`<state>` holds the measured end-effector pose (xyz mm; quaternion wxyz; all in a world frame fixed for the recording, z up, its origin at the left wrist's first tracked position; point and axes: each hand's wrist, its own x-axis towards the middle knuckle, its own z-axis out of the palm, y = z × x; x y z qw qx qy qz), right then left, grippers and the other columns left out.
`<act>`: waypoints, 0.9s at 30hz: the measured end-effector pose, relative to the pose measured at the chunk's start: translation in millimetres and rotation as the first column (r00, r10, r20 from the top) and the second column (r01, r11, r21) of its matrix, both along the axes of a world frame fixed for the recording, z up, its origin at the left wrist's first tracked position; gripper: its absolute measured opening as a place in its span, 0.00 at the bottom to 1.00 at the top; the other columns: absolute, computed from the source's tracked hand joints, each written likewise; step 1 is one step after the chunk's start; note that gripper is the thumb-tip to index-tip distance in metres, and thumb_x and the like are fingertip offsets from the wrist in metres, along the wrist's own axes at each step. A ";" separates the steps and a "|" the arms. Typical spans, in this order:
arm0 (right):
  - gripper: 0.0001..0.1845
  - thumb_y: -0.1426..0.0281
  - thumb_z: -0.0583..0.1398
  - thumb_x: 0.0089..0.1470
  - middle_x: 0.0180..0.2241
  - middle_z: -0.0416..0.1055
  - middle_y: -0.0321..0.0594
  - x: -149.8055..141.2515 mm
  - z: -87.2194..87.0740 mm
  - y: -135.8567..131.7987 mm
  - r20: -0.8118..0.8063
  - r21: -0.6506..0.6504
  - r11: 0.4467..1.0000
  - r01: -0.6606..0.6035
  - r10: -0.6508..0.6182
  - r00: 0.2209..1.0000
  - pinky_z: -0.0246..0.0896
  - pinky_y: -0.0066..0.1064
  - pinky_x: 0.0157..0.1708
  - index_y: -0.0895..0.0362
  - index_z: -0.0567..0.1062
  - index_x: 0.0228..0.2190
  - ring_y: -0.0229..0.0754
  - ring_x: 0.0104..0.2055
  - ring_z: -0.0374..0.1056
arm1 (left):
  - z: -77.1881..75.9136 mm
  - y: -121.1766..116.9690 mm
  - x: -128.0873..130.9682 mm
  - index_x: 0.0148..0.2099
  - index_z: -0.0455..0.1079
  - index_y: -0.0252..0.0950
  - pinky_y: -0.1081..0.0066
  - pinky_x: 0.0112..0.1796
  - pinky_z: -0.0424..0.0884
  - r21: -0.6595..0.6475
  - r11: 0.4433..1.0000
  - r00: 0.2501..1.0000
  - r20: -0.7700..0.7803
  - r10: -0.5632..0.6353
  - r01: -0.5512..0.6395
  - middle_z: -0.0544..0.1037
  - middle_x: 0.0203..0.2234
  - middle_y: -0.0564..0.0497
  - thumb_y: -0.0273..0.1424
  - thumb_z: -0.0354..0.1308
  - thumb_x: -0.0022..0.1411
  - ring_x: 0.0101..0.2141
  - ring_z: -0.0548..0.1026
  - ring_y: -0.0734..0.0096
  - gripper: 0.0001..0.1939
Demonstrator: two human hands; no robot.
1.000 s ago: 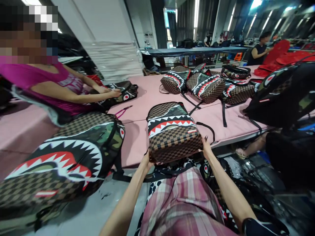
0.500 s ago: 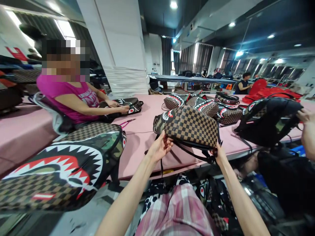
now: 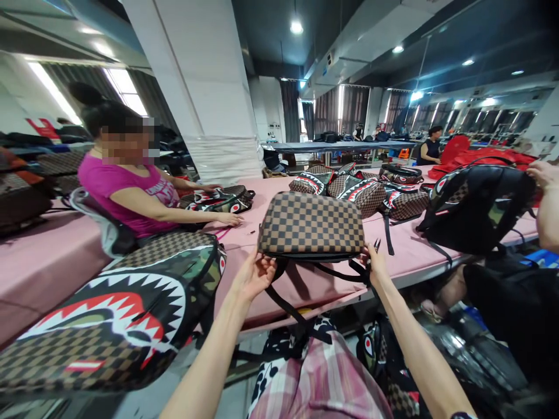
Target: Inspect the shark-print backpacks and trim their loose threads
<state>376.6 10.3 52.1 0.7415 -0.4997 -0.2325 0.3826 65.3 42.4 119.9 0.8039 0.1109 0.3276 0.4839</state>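
Observation:
A brown-and-black checkered backpack (image 3: 312,224) is held up over the pink table edge, its checkered bottom panel facing me. My left hand (image 3: 257,273) is closed on its lower left corner, thumb at the edge and fingers curled. At the lower right corner my right hand (image 3: 374,265) grips the bag's edge beside the black straps. A small dark pointed tool (image 3: 377,245) sticks up from that hand; its kind is hard to make out. Black straps (image 3: 290,305) dangle beneath the bag towards my lap.
A shark-mouth backpack (image 3: 113,314) lies close on my left. Several similar bags (image 3: 358,192) are piled on the pink table (image 3: 244,233). A co-worker (image 3: 126,186) sits at left, one hand on the tabletop. Another person's hand (image 3: 545,174) holds a black backpack (image 3: 476,209) at right.
The backpack has turned so its bottom panel faces me more squarely, and it sits further left with both my hands. The co-worker's near hand has moved onto the table by the pink-handled tool.

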 end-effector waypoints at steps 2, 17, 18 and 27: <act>0.18 0.58 0.60 0.46 0.31 0.76 0.41 -15.3 13.2 4.2 0.032 0.058 0.996 -0.070 0.068 0.997 0.58 0.22 0.16 0.58 0.75 0.35 0.33 0.22 0.68 | -6.6 4.8 -18.6 0.22 0.57 0.33 0.81 0.16 0.68 -0.019 0.998 0.998 0.032 0.063 -0.062 0.63 0.11 0.56 0.35 0.45 0.64 0.18 0.71 0.76 0.19; 0.29 0.48 0.56 0.47 0.36 0.75 0.51 -93.8 54.5 13.5 0.267 0.117 0.919 -0.375 0.335 0.904 0.51 0.23 0.15 0.62 0.76 0.34 0.43 0.28 0.73 | -65.4 7.8 -106.1 0.25 0.60 0.34 0.81 0.20 0.72 -0.153 0.969 0.967 0.137 0.216 -0.195 0.62 0.13 0.57 0.24 0.39 0.64 0.15 0.65 0.82 0.16; 0.28 0.49 0.56 0.47 0.36 0.75 0.51 -94.5 53.5 14.8 0.271 0.113 0.920 -0.376 0.336 0.902 0.51 0.23 0.15 0.62 0.76 0.34 0.44 0.28 0.73 | -67.0 8.3 -105.0 0.25 0.60 0.34 0.81 0.20 0.72 -0.154 0.968 0.967 0.134 0.219 -0.198 0.62 0.14 0.57 0.23 0.39 0.63 0.15 0.65 0.82 0.15; 0.26 0.51 0.56 0.49 0.24 0.75 0.48 -34.8 -30.1 -17.9 0.235 -0.192 0.928 -0.321 0.361 0.903 0.51 0.24 0.14 0.63 0.75 0.35 0.39 0.20 0.69 | -146.0 -38.8 -112.1 0.33 0.67 0.32 0.67 0.25 0.74 -0.204 0.973 0.931 -0.364 0.029 -0.110 0.74 0.21 0.49 0.19 0.49 0.56 0.21 0.74 0.69 0.07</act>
